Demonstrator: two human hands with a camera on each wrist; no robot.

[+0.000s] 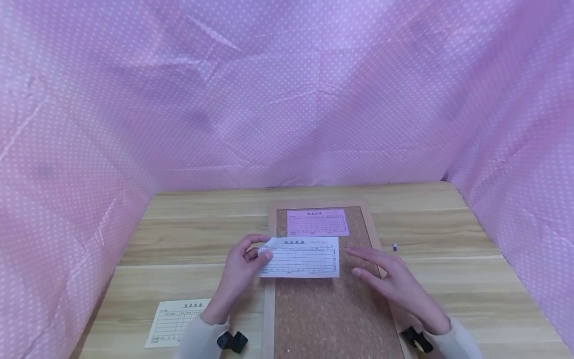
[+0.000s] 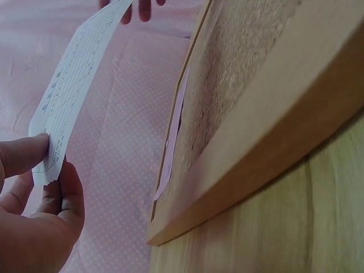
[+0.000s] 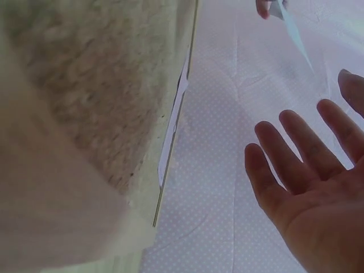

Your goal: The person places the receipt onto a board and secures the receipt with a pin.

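My left hand [image 1: 244, 264] pinches the left end of a white printed form slip [image 1: 300, 259] between thumb and fingers. In the left wrist view the slip [image 2: 74, 85] is held up off the board, its far end near the other hand. Just right of the slip, my right hand [image 1: 392, 279] hovers with fingers extended and nothing in them. Below both hands lies a wood-framed cork board [image 1: 332, 319]. A pink printed form [image 1: 317, 222] lies at the top of the cork, partly behind the white slip's upper edge.
A cream printed form [image 1: 175, 324] lies on the wooden table [image 1: 188, 229] at lower left, partly covered by my left forearm. A small dark object [image 1: 395, 247], perhaps a pin, sits right of the board. Pink dotted cloth [image 1: 314, 99] hangs around the table's back and sides.
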